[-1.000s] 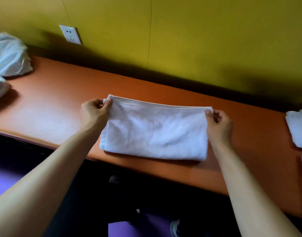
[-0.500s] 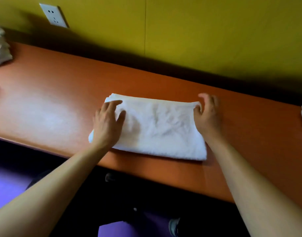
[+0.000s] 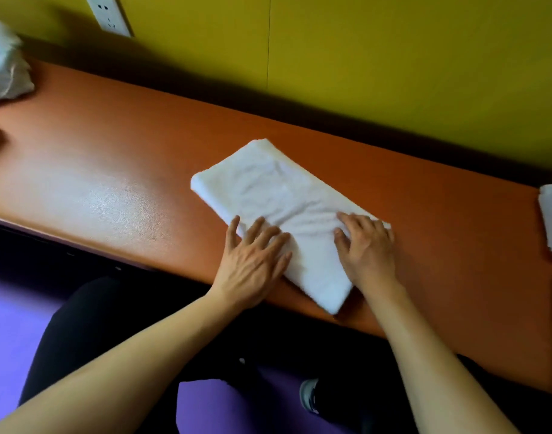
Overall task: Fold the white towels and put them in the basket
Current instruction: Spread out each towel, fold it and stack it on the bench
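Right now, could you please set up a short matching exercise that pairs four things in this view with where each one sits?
Things:
1. folded towel
2. wall socket
3. left hand
4. bunched white cloth

Places:
A. at the far left end of the counter
B. on the yellow wall, upper left
C. lying at a slant on the middle of the orange counter
D. flat on the towel's near end, left of the right hand

Pairs: 1-C, 2-B, 3-D, 4-A
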The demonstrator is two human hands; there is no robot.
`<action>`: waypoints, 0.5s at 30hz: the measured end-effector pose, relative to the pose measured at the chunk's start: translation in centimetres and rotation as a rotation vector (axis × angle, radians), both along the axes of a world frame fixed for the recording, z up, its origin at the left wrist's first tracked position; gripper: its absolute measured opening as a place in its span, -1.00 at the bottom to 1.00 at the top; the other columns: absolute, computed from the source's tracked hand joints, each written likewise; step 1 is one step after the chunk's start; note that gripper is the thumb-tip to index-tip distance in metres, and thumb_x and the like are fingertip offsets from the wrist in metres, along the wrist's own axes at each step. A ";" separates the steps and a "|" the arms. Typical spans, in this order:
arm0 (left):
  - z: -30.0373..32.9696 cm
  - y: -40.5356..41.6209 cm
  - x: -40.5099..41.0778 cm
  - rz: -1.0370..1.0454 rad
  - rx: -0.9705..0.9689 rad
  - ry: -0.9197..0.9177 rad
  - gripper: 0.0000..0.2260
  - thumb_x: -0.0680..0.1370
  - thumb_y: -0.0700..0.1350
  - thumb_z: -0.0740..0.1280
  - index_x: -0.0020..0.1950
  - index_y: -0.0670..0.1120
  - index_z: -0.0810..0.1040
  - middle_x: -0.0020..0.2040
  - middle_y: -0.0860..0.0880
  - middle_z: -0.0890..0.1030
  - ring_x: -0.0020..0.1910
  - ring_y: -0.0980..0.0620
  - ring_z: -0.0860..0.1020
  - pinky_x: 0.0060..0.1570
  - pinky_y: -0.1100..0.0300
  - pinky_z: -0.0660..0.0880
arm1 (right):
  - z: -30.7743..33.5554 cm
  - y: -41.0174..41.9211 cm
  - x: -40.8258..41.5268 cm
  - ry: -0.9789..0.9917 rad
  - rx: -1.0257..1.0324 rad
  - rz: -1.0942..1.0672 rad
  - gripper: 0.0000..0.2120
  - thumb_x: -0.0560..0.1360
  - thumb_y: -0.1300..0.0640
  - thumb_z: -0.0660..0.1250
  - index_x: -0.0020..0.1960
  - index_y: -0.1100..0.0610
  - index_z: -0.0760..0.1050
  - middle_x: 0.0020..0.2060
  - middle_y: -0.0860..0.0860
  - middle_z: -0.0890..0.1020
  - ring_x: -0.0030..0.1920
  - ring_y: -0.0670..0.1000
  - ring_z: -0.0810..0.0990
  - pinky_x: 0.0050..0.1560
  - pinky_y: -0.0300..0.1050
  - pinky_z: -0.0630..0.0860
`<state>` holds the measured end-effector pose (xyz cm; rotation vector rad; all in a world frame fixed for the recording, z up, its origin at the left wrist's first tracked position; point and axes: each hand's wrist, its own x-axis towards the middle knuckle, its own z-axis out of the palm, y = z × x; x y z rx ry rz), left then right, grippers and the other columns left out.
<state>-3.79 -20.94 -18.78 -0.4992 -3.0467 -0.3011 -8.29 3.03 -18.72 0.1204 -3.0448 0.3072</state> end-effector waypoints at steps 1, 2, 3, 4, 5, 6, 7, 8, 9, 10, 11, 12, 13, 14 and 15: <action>0.0 -0.2 -0.2 -0.005 -0.015 -0.010 -0.55 0.66 0.20 0.04 0.42 0.04 0.47 0.37 0.06 0.51 0.54 -0.12 0.29 0.49 -0.31 0.01 | 0.2 -0.3 1.6 0.030 0.017 -0.058 -0.58 0.56 -0.11 0.14 0.33 -0.03 0.53 0.15 0.04 0.63 0.13 0.18 0.53 0.10 0.09 0.37; 0.0 -0.4 -0.4 -0.014 -0.023 -0.022 -0.53 0.64 0.23 0.06 0.42 0.03 0.47 0.40 0.05 0.49 0.55 -0.14 0.26 0.49 -0.32 0.00 | 0.4 -0.7 3.1 0.050 0.039 -0.103 -0.61 0.53 -0.10 0.18 0.29 -0.02 0.56 0.06 0.05 0.63 0.06 0.19 0.53 0.04 0.07 0.36; -0.1 -0.7 -0.6 -0.020 -0.026 -0.039 -0.50 0.63 0.25 0.06 0.44 0.02 0.45 0.45 0.05 0.46 0.57 -0.15 0.22 0.50 -0.31 -0.02 | 0.5 -1.2 4.5 0.052 0.060 -0.134 -0.62 0.52 -0.10 0.21 0.25 -0.01 0.58 -0.01 0.06 0.63 0.00 0.19 0.53 0.00 0.07 0.35; -0.1 -0.9 -0.8 -0.025 -0.030 -0.057 -0.47 0.61 0.27 0.07 0.47 0.02 0.42 0.50 0.06 0.41 0.59 -0.15 0.18 0.51 -0.30 -0.04 | 0.6 -1.7 5.6 0.044 0.075 -0.149 -0.62 0.51 -0.11 0.21 0.22 0.00 0.60 -0.05 0.07 0.62 -0.03 0.19 0.53 -0.01 0.06 0.33; -0.2 -1.2 -1.0 -0.032 -0.039 -0.073 -0.44 0.60 0.27 0.06 0.50 0.03 0.38 0.54 0.06 0.36 0.60 -0.15 0.14 0.52 -0.28 -0.05 | 0.7 -2.1 6.5 0.029 0.080 -0.149 -0.62 0.51 -0.12 0.21 0.20 0.01 0.61 -0.08 0.08 0.61 -0.05 0.19 0.53 -0.02 0.06 0.32; -0.3 -1.5 -1.2 -0.038 -0.050 -0.087 -0.43 0.58 0.26 0.05 0.52 0.04 0.35 0.58 0.06 0.30 0.61 -0.15 0.11 0.52 -0.26 -0.05 | 0.6 -2.4 7.0 0.019 0.081 -0.141 -0.62 0.50 -0.12 0.21 0.18 0.03 0.62 -0.09 0.09 0.61 -0.06 0.19 0.53 -0.02 0.06 0.31; -0.3 -1.7 -1.3 -0.039 -0.055 -0.103 -0.43 0.57 0.23 0.04 0.53 0.05 0.33 0.60 0.04 0.27 0.61 -0.16 0.10 0.52 -0.25 -0.04 | 0.6 -2.6 7.4 0.013 0.083 -0.128 -0.61 0.50 -0.12 0.22 0.19 0.04 0.61 -0.10 0.09 0.60 -0.06 0.18 0.53 -0.02 0.06 0.30; -0.3 -1.8 -1.4 -0.030 -0.053 -0.115 -0.44 0.56 0.20 0.04 0.53 0.06 0.34 0.60 0.01 0.26 0.60 -0.19 0.12 0.52 -0.24 0.00 | 0.5 -2.8 7.7 0.009 0.089 -0.115 -0.60 0.49 -0.11 0.22 0.21 0.06 0.60 -0.09 0.10 0.59 -0.06 0.18 0.53 -0.02 0.06 0.30; 0.0 -1.7 -1.2 -0.018 -0.044 -0.112 -0.46 0.56 0.16 0.06 0.51 0.06 0.37 0.59 -0.04 0.28 0.57 -0.23 0.17 0.51 -0.24 0.06 | 0.5 -2.8 7.9 0.009 0.095 -0.106 -0.58 0.49 -0.11 0.23 0.23 0.07 0.59 -0.08 0.10 0.58 -0.05 0.17 0.52 -0.02 0.06 0.30; 0.2 -1.5 -0.9 -0.010 -0.029 -0.084 -0.49 0.56 0.13 0.09 0.48 0.04 0.41 0.55 -0.10 0.34 0.52 -0.26 0.25 0.47 -0.22 0.14 | 0.4 -2.8 8.0 0.009 0.098 -0.100 -0.56 0.49 -0.11 0.22 0.26 0.07 0.58 -0.08 0.10 0.57 -0.05 0.17 0.52 -0.02 0.06 0.31; 0.4 -1.2 -0.3 -0.013 -0.011 -0.035 -0.53 0.57 0.10 0.14 0.44 0.02 0.45 0.49 -0.14 0.39 0.46 -0.28 0.33 0.42 -0.20 0.22 | 0.4 -2.7 8.1 0.006 0.099 -0.095 -0.55 0.49 -0.12 0.22 0.28 0.07 0.56 -0.06 0.09 0.56 -0.04 0.16 0.51 -0.01 0.06 0.31; 0.6 -0.8 0.5 -0.031 0.006 0.018 -0.57 0.57 0.10 0.18 0.41 0.00 0.48 0.43 -0.15 0.44 0.38 -0.27 0.40 0.36 -0.16 0.27 | 0.3 -2.6 8.1 -0.001 0.100 -0.089 -0.53 0.49 -0.13 0.20 0.30 0.07 0.55 -0.05 0.09 0.56 -0.03 0.16 0.51 0.00 0.07 0.31; 0.6 -0.5 1.6 -0.068 0.020 0.055 -0.58 0.57 0.12 0.22 0.38 -0.02 0.50 0.38 -0.14 0.46 0.32 -0.24 0.44 0.30 -0.13 0.31 | 0.3 -2.4 8.2 -0.005 0.099 -0.083 -0.52 0.50 -0.14 0.19 0.32 0.06 0.54 -0.03 0.09 0.56 -0.02 0.16 0.50 0.01 0.07 0.32; 0.5 -0.4 2.8 -0.114 0.025 0.069 -0.55 0.56 0.18 0.24 0.36 -0.02 0.50 0.34 -0.13 0.47 0.28 -0.22 0.46 0.28 -0.11 0.33 | 0.2 -2.3 8.2 -0.008 0.098 -0.077 -0.51 0.50 -0.14 0.19 0.33 0.06 0.52 -0.01 0.09 0.55 0.00 0.15 0.49 0.02 0.08 0.32; 0.4 -0.3 4.0 -0.155 0.012 0.047 -0.48 0.53 0.26 0.26 0.38 -0.02 0.48 0.33 -0.11 0.47 0.29 -0.20 0.45 0.29 -0.11 0.34 | 0.3 -2.3 8.2 -0.013 0.094 -0.076 -0.50 0.50 -0.15 0.18 0.35 0.05 0.51 0.01 0.09 0.55 0.01 0.15 0.49 0.04 0.09 0.33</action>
